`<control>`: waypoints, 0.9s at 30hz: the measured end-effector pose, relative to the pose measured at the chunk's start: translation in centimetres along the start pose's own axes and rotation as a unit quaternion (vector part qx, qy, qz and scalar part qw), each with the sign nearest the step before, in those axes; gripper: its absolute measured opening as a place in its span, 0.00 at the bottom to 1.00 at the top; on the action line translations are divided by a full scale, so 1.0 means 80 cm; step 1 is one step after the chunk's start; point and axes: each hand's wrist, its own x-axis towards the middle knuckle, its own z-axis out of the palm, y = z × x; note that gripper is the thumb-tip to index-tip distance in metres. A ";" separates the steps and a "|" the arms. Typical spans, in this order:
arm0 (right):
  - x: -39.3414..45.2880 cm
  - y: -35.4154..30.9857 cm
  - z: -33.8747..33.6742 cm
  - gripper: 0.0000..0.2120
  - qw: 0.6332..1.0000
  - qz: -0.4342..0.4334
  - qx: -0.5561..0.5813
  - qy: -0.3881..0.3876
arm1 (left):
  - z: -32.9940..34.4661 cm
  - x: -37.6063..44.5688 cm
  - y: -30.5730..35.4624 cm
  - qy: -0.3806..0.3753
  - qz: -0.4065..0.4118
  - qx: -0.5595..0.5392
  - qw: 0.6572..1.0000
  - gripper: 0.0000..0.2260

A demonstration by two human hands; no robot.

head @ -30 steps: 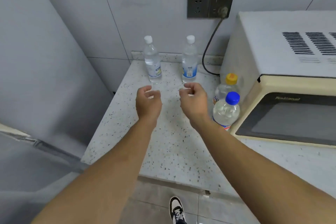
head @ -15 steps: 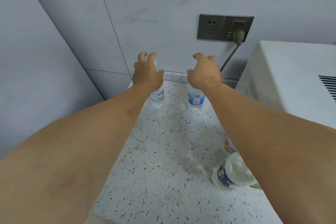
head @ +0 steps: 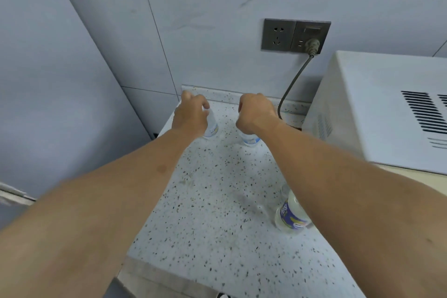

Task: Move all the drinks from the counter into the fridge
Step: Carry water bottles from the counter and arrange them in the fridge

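Note:
Two clear water bottles stand at the back of the speckled counter (head: 217, 201). My left hand (head: 191, 116) is curled round the upper part of the left water bottle (head: 211, 127). My right hand (head: 256, 113) grips the top of the right water bottle (head: 250, 139), whose blue label shows below my wrist. Both caps are hidden by my hands. A third clear bottle with a blue Pepsi label (head: 290, 215) stands near the microwave, partly behind my right forearm.
A white microwave (head: 375, 113) fills the counter's right side, its cord (head: 290, 84) running to a wall socket (head: 296, 35). A grey fridge side (head: 48, 92) rises to the left. The counter's front edge is near me.
Both hands reached forward from mid-counter to the two back bottles and have closed round their tops. My view has leaned in closer over the counter.

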 end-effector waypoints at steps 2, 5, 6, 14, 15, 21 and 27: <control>-0.025 0.000 0.001 0.18 1.000 -0.002 0.016 0.004 | -0.012 -0.027 -0.002 0.005 -0.015 -0.008 1.000 0.05; -0.072 0.000 -0.004 0.15 0.999 -0.001 0.046 -0.005 | -0.029 -0.076 0.005 -0.012 -0.028 -0.005 1.000 0.06; -0.090 0.000 -0.005 0.14 0.998 -0.006 0.059 -0.013 | -0.034 -0.094 0.009 -0.017 -0.033 -0.004 0.999 0.06; -0.221 0.015 0.022 0.09 0.980 -0.070 0.181 -0.033 | -0.060 -0.232 0.013 -0.005 -0.087 -0.034 0.996 0.09; -0.230 0.018 0.026 0.10 0.979 -0.080 0.187 -0.029 | -0.061 -0.244 0.012 -0.001 -0.095 -0.040 0.995 0.10; -0.268 0.029 0.080 0.17 0.965 -0.104 0.222 0.096 | -0.043 -0.287 0.010 0.061 -0.064 -0.096 0.991 0.16; -0.288 0.056 0.156 0.33 0.910 -0.010 0.410 0.068 | -0.004 -0.296 -0.027 0.015 -0.155 -0.270 0.950 0.23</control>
